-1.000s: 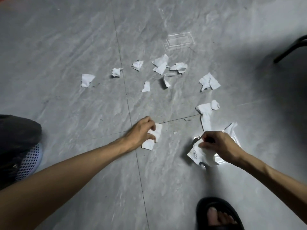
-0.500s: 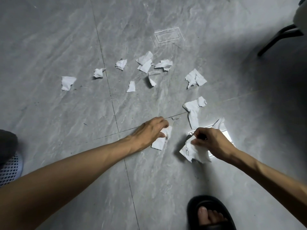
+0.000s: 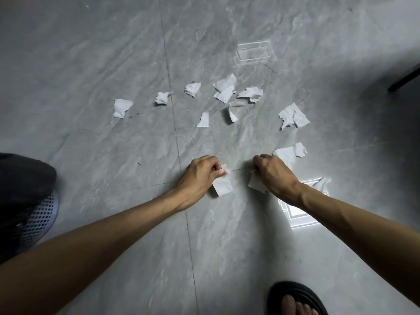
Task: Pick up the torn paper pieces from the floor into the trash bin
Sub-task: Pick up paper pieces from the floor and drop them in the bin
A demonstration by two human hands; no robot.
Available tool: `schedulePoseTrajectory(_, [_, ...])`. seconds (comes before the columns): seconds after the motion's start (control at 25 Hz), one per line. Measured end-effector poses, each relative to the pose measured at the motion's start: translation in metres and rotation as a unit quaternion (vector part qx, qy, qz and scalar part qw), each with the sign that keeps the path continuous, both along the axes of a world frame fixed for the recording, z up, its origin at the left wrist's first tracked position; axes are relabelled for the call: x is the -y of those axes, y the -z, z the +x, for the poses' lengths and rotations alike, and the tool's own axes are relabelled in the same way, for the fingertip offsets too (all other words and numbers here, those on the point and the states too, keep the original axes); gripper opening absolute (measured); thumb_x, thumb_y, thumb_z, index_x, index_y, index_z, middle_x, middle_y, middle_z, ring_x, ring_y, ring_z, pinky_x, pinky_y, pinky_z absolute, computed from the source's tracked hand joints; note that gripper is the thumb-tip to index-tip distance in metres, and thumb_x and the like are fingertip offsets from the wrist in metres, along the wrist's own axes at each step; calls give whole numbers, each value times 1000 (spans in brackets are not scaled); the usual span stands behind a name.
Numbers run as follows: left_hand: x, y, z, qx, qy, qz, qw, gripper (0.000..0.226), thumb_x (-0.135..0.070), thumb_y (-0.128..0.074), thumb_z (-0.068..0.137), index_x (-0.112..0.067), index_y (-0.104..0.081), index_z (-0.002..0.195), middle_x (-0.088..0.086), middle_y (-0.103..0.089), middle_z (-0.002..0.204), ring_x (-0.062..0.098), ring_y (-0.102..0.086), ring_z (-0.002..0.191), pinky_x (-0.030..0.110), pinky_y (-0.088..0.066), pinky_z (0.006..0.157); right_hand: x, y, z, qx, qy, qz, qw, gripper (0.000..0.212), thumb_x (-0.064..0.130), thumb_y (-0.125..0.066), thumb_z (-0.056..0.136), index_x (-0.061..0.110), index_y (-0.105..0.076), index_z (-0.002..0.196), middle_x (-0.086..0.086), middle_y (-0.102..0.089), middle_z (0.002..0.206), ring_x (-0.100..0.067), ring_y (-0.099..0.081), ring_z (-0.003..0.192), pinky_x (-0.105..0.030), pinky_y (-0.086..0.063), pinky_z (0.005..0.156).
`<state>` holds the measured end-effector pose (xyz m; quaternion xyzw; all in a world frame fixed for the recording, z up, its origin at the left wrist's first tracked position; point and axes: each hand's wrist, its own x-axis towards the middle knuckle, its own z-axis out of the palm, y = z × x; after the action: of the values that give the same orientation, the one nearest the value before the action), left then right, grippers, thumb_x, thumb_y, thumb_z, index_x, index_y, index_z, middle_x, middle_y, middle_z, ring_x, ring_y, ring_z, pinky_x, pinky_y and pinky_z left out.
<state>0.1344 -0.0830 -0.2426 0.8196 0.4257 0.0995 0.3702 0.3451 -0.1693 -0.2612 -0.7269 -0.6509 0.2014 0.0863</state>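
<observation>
Several torn white paper pieces lie scattered on the grey tiled floor, among them a piece at the far left (image 3: pixel 122 107), a cluster at the back (image 3: pixel 225 89) and a crumpled one at the right (image 3: pixel 293 116). My left hand (image 3: pixel 200 176) is shut on a flat white piece (image 3: pixel 223 186) just above the floor. My right hand (image 3: pixel 271 172) is shut on gathered white paper (image 3: pixel 255 184), close to a long torn piece (image 3: pixel 288 153) that lies right behind it. The two hands are a short gap apart.
A white mesh trash bin (image 3: pixel 39 220) with a dark liner stands at the left edge, beside my left forearm. My foot in a black sandal (image 3: pixel 295 300) is at the bottom right. A dark furniture leg (image 3: pixel 404 79) crosses the right edge.
My right hand has moved left and away from me with its paper, to beside the long torn piece. My left hand has lifted its piece slightly off the floor.
</observation>
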Motion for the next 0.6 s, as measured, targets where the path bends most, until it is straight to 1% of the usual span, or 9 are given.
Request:
schedulePoseTrajectory(0.08, [-3, -15, -15, 1, -19, -5, 1000, 13, -20, -71, 83, -15, -62, 76, -14, -51, 67, 3, -49, 62, 13, -35, 59, -2, 0, -5, -8, 10, -8, 1000, 6, 2, -51, 84, 3, -56, 80, -19, -64, 78, -37, -60, 68, -42, -49, 60])
schedulePoseTrajectory(0.12, [-4, -23, -19, -1, -23, -12, 1000, 13, -20, -71, 83, -14, -63, 76, -13, -52, 65, 3, -49, 61, 12, -35, 57, -2, -4, -6, -32, 41, -2, 999, 6, 2, -53, 84, 3, -59, 82, -16, -66, 76, -34, -60, 67, -35, -48, 59])
schedulePoseTrajectory(0.2, [-8, -45, -36, -2, -53, -20, 998, 12, -20, -73, 82, -14, -65, 75, -12, -54, 63, 6, -49, 59, 12, -36, 56, -12, -20, -22, -106, 107, 10, 989, 4, 7, -59, 85, 8, -63, 84, -5, -64, 69, -18, -57, 59, -12, -41, 51])
schedulePoseTrajectory(0.24, [-13, -59, -48, 3, -76, -19, 997, 12, -21, -73, 81, -15, -65, 74, -12, -55, 62, 4, -49, 57, 13, -37, 56, -21, -32, -36, -149, 123, 15, 981, 4, 8, -61, 85, 11, -64, 84, -1, -62, 68, -11, -55, 57, -8, -40, 51])
schedulePoseTrajectory(0.28, [-18, -76, -61, 10, -100, -8, 995, 13, -22, -74, 80, -18, -64, 73, -12, -56, 60, 1, -49, 55, 13, -38, 55, -34, -44, -54, -196, 128, 16, 972, 4, 8, -62, 84, 12, -64, 85, 0, -62, 69, -9, -55, 58, -7, -40, 51])
schedulePoseTrajectory(0.36, [-31, -112, -94, 15, -143, 36, 989, 15, -25, -76, 78, -21, -63, 71, -15, -55, 56, -6, -50, 51, 7, -37, 53, -64, -71, -93, -255, 96, 17, 962, 6, 6, -62, 84, 11, -64, 86, -4, -64, 74, -14, -57, 64, -17, -45, 58])
schedulePoseTrajectory(0.48, [-49, -166, -153, 30, -211, 107, 971, 15, -24, -79, 75, -22, -65, 70, -19, -55, 52, -15, -50, 49, 2, -35, 52, -110, -112, -152, -261, 2, 20, 965, 7, 4, -61, 83, 10, -64, 87, -9, -64, 77, -18, -58, 70, -23, -48, 62])
schedulePoseTrajectory(0.56, [-55, -196, -201, 35, -267, 164, 949, 15, -26, -78, 75, -22, -65, 69, -21, -54, 45, -14, -49, 47, 2, -34, 51, -141, -139, -192, -296, -42, 19, 954, 6, 3, -62, 84, 8, -65, 87, -10, -63, 77, -18, -58, 71, -30, -50, 64])
schedulePoseTrajectory(0.6, [-55, -208, -230, 29, -299, 200, 933, 15, -28, -77, 76, -21, -65, 68, -22, -55, 46, -14, -49, 47, 2, -34, 51, -155, -153, -217, -318, -66, 22, 946, 6, 2, -62, 85, 7, -64, 85, -8, -62, 76, -16, -56, 69, -28, -48, 63])
